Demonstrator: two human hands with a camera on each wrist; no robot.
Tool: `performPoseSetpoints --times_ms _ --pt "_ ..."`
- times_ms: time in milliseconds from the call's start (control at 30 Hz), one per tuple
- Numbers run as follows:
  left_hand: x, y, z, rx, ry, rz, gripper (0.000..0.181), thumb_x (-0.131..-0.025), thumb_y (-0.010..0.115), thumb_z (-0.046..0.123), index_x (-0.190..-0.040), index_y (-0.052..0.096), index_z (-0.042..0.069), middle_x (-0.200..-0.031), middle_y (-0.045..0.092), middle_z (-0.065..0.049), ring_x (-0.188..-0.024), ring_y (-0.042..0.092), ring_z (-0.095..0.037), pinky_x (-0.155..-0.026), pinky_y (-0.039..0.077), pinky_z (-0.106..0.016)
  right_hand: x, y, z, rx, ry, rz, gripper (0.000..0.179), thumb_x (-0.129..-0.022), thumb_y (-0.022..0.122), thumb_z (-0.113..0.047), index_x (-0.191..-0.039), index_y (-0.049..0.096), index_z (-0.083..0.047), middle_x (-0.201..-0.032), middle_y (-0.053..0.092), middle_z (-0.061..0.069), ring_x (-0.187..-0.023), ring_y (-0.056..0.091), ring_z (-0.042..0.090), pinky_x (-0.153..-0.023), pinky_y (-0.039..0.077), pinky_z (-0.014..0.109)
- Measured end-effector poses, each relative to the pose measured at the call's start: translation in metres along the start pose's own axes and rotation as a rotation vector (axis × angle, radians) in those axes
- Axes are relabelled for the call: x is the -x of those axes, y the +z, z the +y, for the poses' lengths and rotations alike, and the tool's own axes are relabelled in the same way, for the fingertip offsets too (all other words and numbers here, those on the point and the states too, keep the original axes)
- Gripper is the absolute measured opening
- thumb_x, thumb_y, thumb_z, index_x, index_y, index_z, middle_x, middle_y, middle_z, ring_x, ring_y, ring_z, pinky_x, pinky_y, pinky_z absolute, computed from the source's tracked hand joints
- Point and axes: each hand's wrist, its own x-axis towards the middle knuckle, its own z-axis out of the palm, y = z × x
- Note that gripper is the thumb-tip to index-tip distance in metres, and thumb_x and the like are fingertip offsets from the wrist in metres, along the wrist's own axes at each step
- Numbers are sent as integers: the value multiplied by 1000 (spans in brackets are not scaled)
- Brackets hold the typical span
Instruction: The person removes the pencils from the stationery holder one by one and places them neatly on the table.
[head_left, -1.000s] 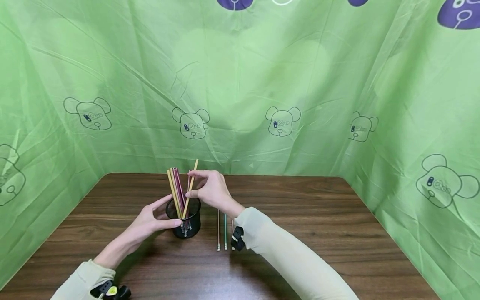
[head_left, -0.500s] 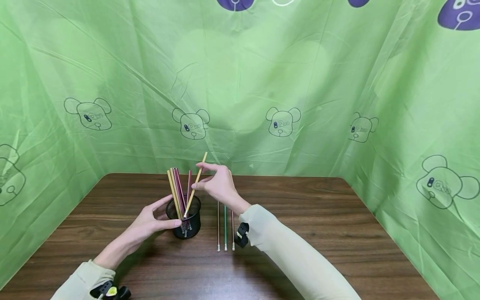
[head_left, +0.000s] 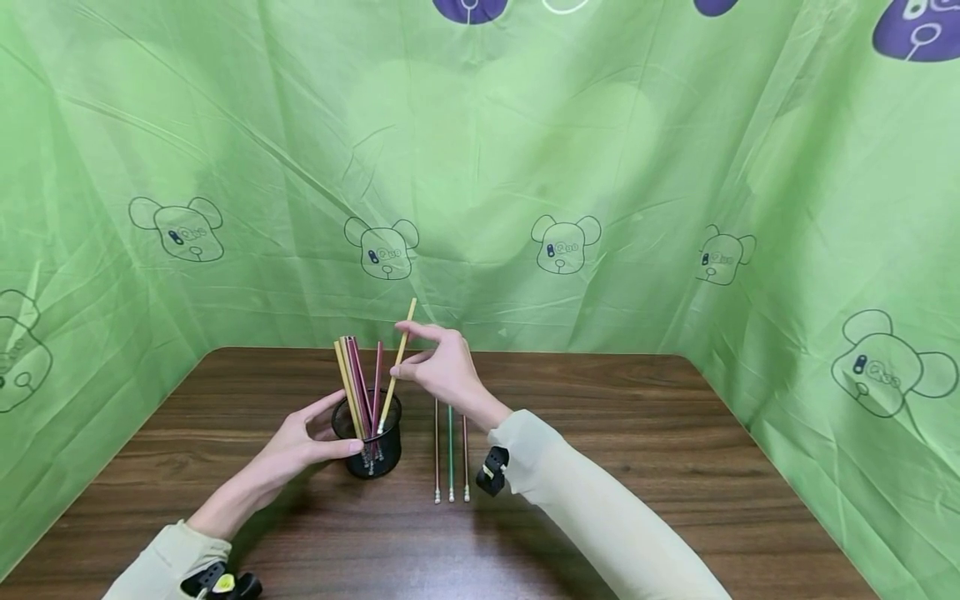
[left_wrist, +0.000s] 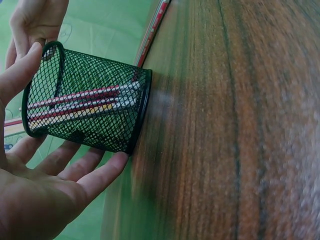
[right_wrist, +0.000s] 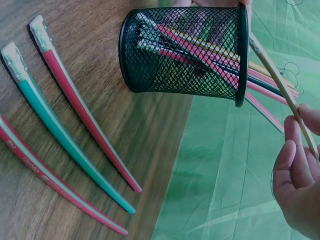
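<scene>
A black mesh pencil cup (head_left: 390, 457) stands upright on the table, with my left hand (head_left: 296, 442) gripping it, thumb at the rim and fingers along its side (left_wrist: 82, 170). My right hand (head_left: 450, 367) pinches a yellow pencil (head_left: 388, 402) between thumb and fingertips. That pencil tilts over the cup, its eraser end down; in the right wrist view the ferrule of the yellow pencil (right_wrist: 272, 67) is right at the rim. Several pencils (head_left: 360, 379), yellow, red and dark, lean inside the cup, eraser ends at the bottom, seen through the mesh.
Three pencils lie side by side right of the cup: a red pencil (right_wrist: 85, 105), a green pencil (right_wrist: 75, 145) and another red pencil (right_wrist: 55, 185), erasers toward me. The brown wooden table (head_left: 637, 458) is enclosed by green cloth (head_left: 480, 167) at the back and sides.
My right hand has moved up and to the right with the yellow pencil, whose eraser end has shifted toward the cup's right side. My left hand and the cup have stayed put.
</scene>
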Motion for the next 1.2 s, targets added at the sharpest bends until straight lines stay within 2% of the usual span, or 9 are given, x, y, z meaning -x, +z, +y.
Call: performPoseSetpoints --times_ms 167,667,933,1067,1200 --pt "0 0 0 -2 1 1 97 -91 84 19 -167 26 7 -159 42 -27 -135 55 -43 -97 49 -29 1 -4 -1 -25 -26 -3 67 -78 89 4 -136 74 -25 -131 64 13 -82 77 16 -71 62 35" --pt "1 1 -1 4 8 3 97 -91 84 19 -167 26 5 -159 43 -27 -133 56 -42 -96 50 -28 11 -21 -4 -35 -33 -75 68 -81 88 2 -139 71 -27 -130 63 0 -87 77 19 -71 62 36" --pt "1 1 -1 7 9 9 97 -90 85 18 -167 27 6 -157 45 -27 -132 57 -43 -95 50 -28 19 -34 6 -14 12 -93 66 -82 87 3 -140 71 -26 -137 62 1 -88 77 19 -65 56 29" --pt "1 1 -2 13 3 7 97 -90 85 18 -167 27 7 -157 45 -27 -133 56 -42 -95 51 -28 24 -43 12 11 33 -98 65 -82 87 3 -140 71 -24 -135 63 2 -88 77 20 -63 55 28" --pt "1 0 -3 12 3 9 96 -91 84 19 -167 28 8 -158 45 -27 -134 56 -42 -95 51 -28 28 -51 18 34 47 -107 66 -81 88 3 -140 71 -22 -135 65 3 -88 77 20 -68 58 31"
